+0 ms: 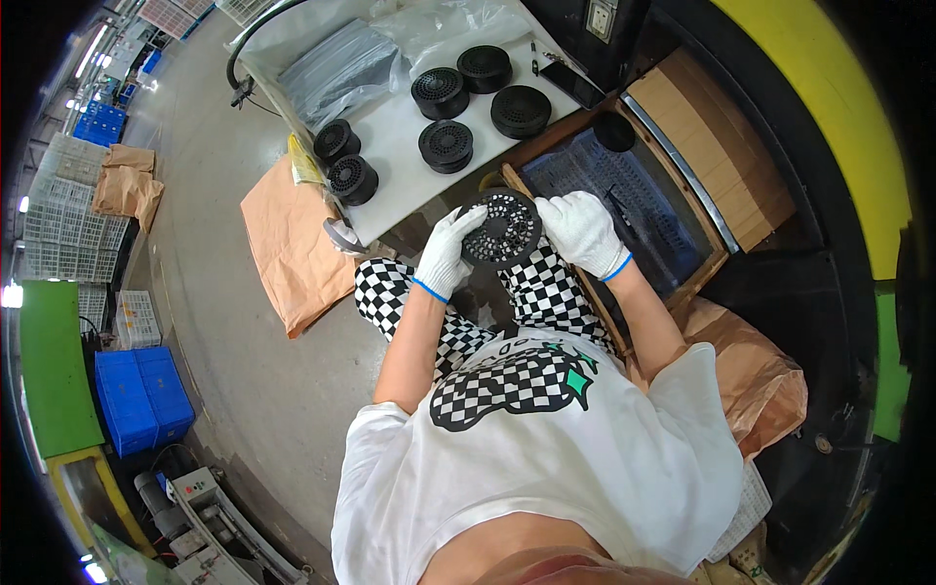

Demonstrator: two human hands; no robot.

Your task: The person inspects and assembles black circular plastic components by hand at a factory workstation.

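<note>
Perforated black disc (502, 229) held up over the lap, just off the near edge of the white bench (398, 168), its holed face toward the camera. Left hand (448, 252), in a white glove with blue cuff, comes up from the lower edge and meets the disc's left side; forearm nearly upright, leaning right. Right hand (583, 234), gloved likewise, at the disc's upper right; forearm slants up and leftward.

Edges: bench edge beyond the hands, round black parts (446, 146) standing along it. Wooden frame (704, 275) around a blue mesh panel close by on the right. Checkered trousers (556, 297) beneath. Wider room to the left: bare grey floor (216, 219), brown paper bag (292, 249) between it and the bench.

Fingers: left ones closed on the disc's rim, some lying over its face. Right ones curled up against the rim; cannot tell whether they pinch it or only touch.
</note>
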